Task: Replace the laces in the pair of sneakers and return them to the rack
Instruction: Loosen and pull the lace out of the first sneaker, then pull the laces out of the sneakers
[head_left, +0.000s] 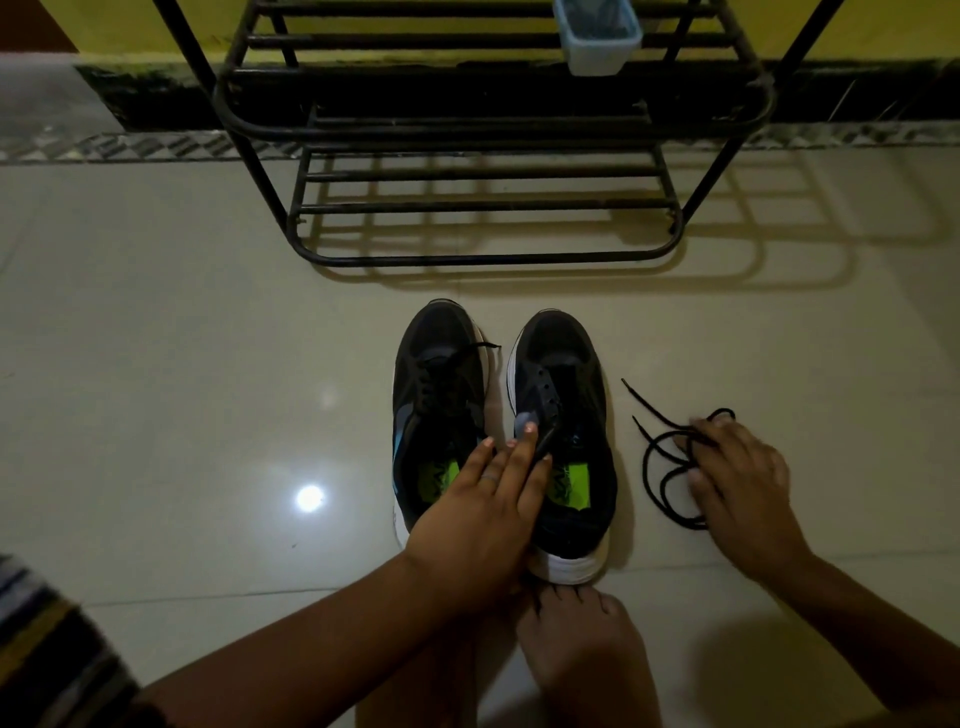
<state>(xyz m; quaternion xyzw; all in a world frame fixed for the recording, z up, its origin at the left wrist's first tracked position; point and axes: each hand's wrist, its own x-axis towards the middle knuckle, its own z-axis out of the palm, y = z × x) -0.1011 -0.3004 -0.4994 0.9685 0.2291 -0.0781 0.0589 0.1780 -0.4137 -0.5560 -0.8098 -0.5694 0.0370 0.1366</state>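
Observation:
Two black sneakers with white soles stand side by side on the floor, toes toward the rack. The left sneaker (436, 384) still carries a black lace. The right sneaker (563, 374) has bare eyelets. My left hand (483, 499) lies across both shoe openings, its fingers holding the right sneaker's tongue. A loose black lace (662, 467) lies coiled on the floor to the right of the shoes. My right hand (737, 473) presses down on it, fingers pinching the loops.
A black metal shoe rack (488, 208) stands just beyond the sneakers, against a yellow wall. A pale blue plastic tub (597, 47) sits on an upper shelf. My bare foot (582, 649) rests behind the right sneaker's heel. Striped cloth (47, 649) lies at bottom left.

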